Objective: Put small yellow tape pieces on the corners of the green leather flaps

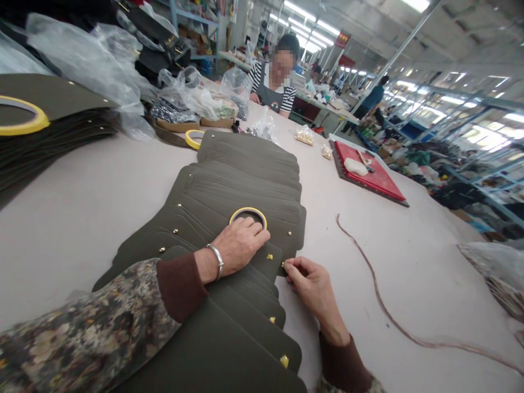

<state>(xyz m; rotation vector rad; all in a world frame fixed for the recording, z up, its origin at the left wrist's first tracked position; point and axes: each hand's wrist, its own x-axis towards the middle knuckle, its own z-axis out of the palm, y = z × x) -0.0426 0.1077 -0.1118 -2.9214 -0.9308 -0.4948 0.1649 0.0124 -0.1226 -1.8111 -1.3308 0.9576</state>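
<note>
Dark olive panels [229,305] with rounded corners lie overlapped in a long row on the table, small metal studs along their edges. My left hand [241,243], a silver bangle at its wrist, lies over the panels with its fingers curled on the near rim of a roll of yellow tape [248,209]. At the panels' right edge, my right hand [309,281] pinches a small piece of yellow tape [283,264] between thumb and forefinger. Other yellow tape bits [284,361] stick to panel corners nearby. The fingertips of my left hand are partly hidden.
Another olive stack with a tape roll [41,121] stands at left, beside clear plastic bags [90,60]. A red board [370,169] with a hammer lies at right, near bags of small gold parts [304,135]. A brown cord [374,284] crosses the table. A co-worker [275,82] sits opposite.
</note>
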